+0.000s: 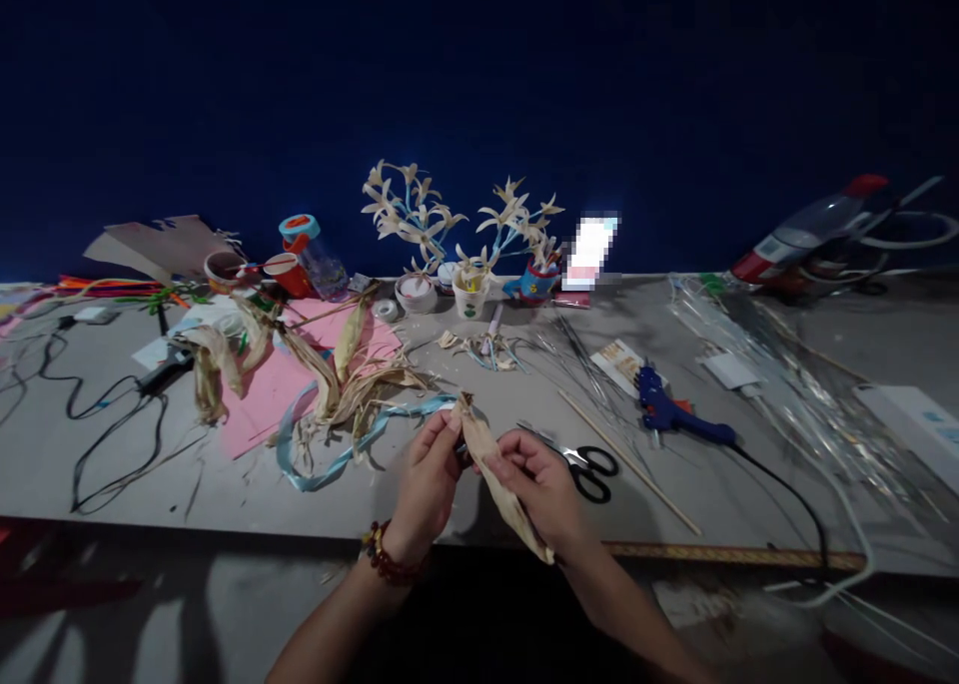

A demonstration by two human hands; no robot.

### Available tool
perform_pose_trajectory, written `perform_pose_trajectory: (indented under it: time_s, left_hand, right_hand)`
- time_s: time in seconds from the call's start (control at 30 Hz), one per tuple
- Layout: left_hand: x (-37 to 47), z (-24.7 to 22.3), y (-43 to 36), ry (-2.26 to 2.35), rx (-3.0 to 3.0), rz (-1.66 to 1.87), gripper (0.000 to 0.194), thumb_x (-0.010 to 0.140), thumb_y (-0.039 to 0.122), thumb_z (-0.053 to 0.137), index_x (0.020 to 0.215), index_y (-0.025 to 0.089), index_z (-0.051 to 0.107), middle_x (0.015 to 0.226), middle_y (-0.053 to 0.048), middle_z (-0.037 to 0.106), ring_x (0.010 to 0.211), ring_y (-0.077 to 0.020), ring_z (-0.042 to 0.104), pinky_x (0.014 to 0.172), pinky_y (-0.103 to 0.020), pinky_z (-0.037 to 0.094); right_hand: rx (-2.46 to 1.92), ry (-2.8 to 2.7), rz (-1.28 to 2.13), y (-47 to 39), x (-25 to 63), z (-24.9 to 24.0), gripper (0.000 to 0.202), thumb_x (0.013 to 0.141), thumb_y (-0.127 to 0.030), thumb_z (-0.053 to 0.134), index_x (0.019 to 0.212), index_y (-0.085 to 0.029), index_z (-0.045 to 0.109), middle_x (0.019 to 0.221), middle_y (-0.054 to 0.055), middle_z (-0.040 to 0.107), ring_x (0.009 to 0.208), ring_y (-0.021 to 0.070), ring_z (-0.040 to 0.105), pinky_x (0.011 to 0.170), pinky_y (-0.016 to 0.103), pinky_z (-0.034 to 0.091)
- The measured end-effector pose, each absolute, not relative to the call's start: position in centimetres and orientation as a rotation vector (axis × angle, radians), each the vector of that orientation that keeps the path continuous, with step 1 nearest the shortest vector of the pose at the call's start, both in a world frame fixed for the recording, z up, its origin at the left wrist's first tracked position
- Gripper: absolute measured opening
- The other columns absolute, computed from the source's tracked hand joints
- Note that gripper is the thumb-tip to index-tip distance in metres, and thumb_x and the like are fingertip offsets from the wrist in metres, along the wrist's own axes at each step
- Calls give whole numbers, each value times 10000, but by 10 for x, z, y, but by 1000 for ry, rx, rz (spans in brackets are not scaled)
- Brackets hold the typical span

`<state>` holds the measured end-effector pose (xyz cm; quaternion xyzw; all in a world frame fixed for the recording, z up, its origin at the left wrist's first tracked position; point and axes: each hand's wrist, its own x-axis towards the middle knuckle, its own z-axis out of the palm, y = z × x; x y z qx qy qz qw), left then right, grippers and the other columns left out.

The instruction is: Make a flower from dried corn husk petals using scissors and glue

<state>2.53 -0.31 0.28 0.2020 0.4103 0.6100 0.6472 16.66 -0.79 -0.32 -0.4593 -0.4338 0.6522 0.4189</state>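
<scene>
Between my two hands a dry corn husk [500, 476] slants down to the right over the table's front part. My left hand [429, 479] pinches it near its brown upper end. Lower down, my right hand [535, 484] has its fingers closed around the husk's middle. Black-handled scissors [591, 464] lie just right of my right hand, partly hidden by it. A light blue ribbon [322, 479] curls on the table to the left, beside a heap of loose husks [352, 394]. At the back, husk flowers on blue stems [409, 215] stand in a white cup [471, 300].
Pink paper [259, 404] lies under the husks at left. A blue glue gun [674, 414] with its cord, a wooden stick [636, 469] and thin wires [576, 359] lie at right. Farther right are clear plastic wrappers [809, 374]. A lit phone [590, 253] leans at the back.
</scene>
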Motion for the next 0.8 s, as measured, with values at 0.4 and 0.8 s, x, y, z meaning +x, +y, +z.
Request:
perform_pose_trajectory:
  time_s: [0.4, 0.8]
  left_hand:
    - [29, -8, -29, 834, 617, 1053, 324, 810, 413, 796, 816, 164, 589, 759, -5, 658, 726, -127, 602, 728, -243, 465]
    - [34, -11, -28, 477, 327, 810, 231, 824, 342, 743, 802, 173, 586, 538, 85, 430, 344, -19, 247, 432, -196, 391]
  right_hand:
    - [-1172, -1093, 1182, -5, 171, 3, 280, 838, -465, 747, 845, -214, 623, 595, -38, 610, 411, 90, 494, 384, 189, 416]
    - [-1002, -1357, 1338, -4, 180, -8, 181, 889, -387, 691, 792, -234, 682, 928, 34, 632, 891, 207, 640, 811, 319, 529]
